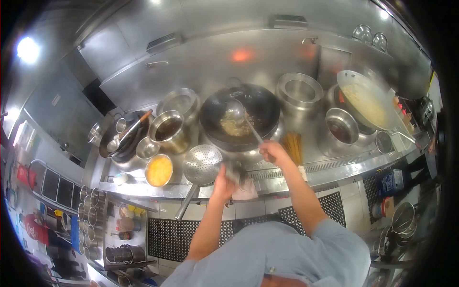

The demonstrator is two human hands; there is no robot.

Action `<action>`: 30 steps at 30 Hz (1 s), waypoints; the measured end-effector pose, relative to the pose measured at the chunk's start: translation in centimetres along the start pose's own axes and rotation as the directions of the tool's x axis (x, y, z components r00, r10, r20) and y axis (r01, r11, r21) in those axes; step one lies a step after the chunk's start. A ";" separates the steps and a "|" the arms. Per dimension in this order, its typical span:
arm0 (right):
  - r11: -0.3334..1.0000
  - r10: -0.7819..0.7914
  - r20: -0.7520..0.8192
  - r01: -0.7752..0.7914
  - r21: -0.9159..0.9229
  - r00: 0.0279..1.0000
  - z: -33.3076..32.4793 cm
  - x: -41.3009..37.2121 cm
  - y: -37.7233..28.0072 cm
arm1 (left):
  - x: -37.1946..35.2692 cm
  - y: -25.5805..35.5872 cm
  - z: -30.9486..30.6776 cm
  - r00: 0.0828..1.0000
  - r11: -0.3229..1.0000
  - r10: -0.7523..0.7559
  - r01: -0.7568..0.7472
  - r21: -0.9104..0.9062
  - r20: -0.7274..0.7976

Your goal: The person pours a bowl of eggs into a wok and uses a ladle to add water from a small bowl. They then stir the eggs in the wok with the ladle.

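Observation:
My right hand [272, 151] is closed around the handle of a ladle [234, 109]. The ladle's bowl is down in a dark wok [214, 115], beside pale chopped food [234, 128] at the wok's middle. At the wok's near side, my left hand [222, 185] is closed on a bunched grey cloth [236, 172]; whether it also grips a wok handle underneath is hidden. Just left of that hand lies a perforated skimmer [202, 164], its long handle sticking out over the counter's front edge. A paler cloth [245, 190] hangs below my left hand.
Left of the wok stand a metal pot of dark liquid [168, 128] and a bowl of yellow food [159, 171]. A bamboo brush [292, 148] lies to the right. Farther right are another pot [341, 126] and a large pan of pale, cloudy contents [366, 103].

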State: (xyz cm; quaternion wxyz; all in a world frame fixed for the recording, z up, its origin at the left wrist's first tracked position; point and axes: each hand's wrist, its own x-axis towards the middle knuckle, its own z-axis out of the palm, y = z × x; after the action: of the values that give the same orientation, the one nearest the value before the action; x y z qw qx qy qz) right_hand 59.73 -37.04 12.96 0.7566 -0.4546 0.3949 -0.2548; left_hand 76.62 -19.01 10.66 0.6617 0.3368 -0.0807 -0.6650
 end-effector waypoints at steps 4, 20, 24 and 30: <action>0.905 -0.239 -0.156 0.162 -0.394 0.958 0.7 -1.4 0.1 | 9.5 1.8 2.4 0.996 1.000 0.024 -0.025 -0.007 -0.083; 0.887 -0.225 -0.088 0.167 -0.431 0.970 -1.9 -8.7 0.8 | 15.4 0.5 2.6 0.846 0.960 0.274 -0.210 0.186 -0.458; 0.864 -0.257 -0.092 0.186 -0.467 0.962 -3.2 -9.2 4.0 | 13.6 -0.5 2.5 0.827 0.958 0.287 -0.248 0.144 -0.483; 0.685 -0.551 -0.329 0.190 -0.704 0.767 -10.6 -8.9 6.9 | 14.6 1.0 1.6 0.823 0.910 0.351 -0.187 0.370 -0.447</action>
State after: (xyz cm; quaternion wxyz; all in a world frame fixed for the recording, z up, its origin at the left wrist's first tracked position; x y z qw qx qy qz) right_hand 46.11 -32.41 7.14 0.3514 -0.6684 0.5393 -0.3727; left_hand 78.00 -33.36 7.43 0.6863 0.5833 -0.0556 -0.4309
